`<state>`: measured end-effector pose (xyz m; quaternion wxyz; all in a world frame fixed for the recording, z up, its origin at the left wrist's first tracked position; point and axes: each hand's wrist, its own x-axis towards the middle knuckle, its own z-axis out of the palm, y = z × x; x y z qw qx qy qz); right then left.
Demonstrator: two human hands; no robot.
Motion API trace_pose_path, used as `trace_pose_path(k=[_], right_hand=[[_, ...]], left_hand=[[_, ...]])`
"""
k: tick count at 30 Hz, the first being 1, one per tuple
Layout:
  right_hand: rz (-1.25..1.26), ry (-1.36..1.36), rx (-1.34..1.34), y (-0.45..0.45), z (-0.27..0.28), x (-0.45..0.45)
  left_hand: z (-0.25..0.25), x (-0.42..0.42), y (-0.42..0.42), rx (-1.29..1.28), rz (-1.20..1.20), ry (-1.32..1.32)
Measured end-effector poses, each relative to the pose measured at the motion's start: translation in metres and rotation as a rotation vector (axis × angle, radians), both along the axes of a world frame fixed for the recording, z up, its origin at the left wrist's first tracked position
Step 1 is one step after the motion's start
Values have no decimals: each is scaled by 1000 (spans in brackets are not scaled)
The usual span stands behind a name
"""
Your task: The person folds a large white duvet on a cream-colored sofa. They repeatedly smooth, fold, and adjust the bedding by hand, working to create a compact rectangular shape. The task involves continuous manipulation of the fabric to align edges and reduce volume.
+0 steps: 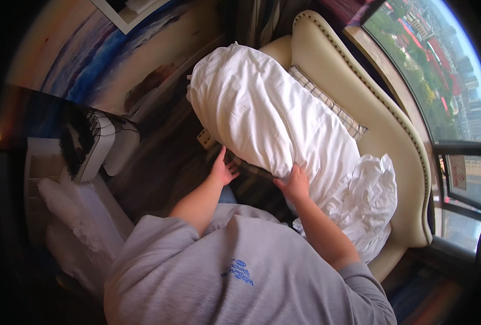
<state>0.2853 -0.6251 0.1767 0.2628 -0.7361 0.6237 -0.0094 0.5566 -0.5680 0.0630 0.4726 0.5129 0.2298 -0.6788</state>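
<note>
A bulky white duvet (261, 105) lies heaped along a cream upholstered sofa (338, 61), its cover creased lengthwise. My right hand (295, 185) grips the duvet's near edge, where folds of the cloth run together at the fingers. Just off the duvet's lower left side is my left hand (225, 170), fingers spread and holding nothing. A crumpled white sheet (366, 195) is bunched at the sofa's right end. Between the duvet and the backrest, part of a checked cushion (330, 105) shows. Most of the sofa seat is hidden underneath.
On the left, a white box-like unit (98, 146) carries dark coiled cords. Below it are white pillows (70, 207) on a bed. A wall with a seascape mural (106, 57) rises at upper left. Windows (435, 73) stand behind the sofa. Dark flooring (163, 138) runs between.
</note>
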Motion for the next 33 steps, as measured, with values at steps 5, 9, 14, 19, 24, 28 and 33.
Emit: trace_pose_path(k=[5,9,14,19,24,28,33], right_hand=[[17,-35,-150,-16,20,53],[-57,95,-118,-41,39,119],[-87,88,-66,-75,45,199],[-92,24,-99,-99,35,266],[92,-30,-87,-130,80,318],[64,-209,-456,-158,114,318],[-131,-774,-81,-177,213,243]], left_hand=[[-53,54,-88,-374,313,128],[-103,100,-129,-303,367,240],[-96,140,-127,-318,329,342],[-61,153,-124,-284,215,415],[62,207,-195,-658,-309,-49],[153,180,-245,-1296,-594,-797],[224,112,-287,-1503,-902,-1045]])
